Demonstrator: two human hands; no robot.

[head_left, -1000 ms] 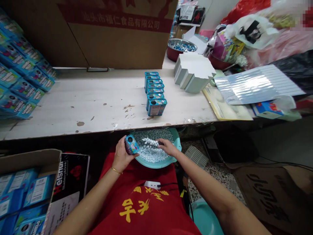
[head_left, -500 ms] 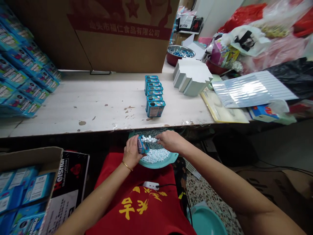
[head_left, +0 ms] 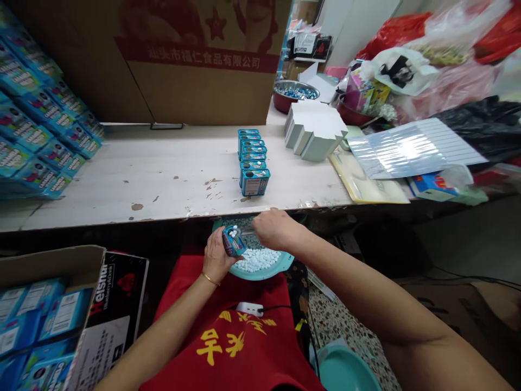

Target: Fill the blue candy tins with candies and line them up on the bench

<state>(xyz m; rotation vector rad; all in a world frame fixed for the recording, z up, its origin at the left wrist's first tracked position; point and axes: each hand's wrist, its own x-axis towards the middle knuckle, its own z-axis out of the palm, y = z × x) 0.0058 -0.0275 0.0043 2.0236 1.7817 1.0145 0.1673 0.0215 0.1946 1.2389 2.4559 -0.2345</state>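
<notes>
Teal rim of a plastic basin (head_left: 260,276) shows just below the table edge, the basin piled with pale mints (head_left: 258,260) in front of the person's red T-shirt (head_left: 244,347). The left hand (head_left: 216,259) is clamped around a small blue tin (head_left: 233,243), its open top tilted up with a few mints showing. The right hand (head_left: 277,229) hangs over the basin just beside it, curled toward the tin — whether it pinches anything, I cannot tell. Farther off, on the chipped white table (head_left: 134,174), blue tins (head_left: 253,163) stand in a row.
</notes>
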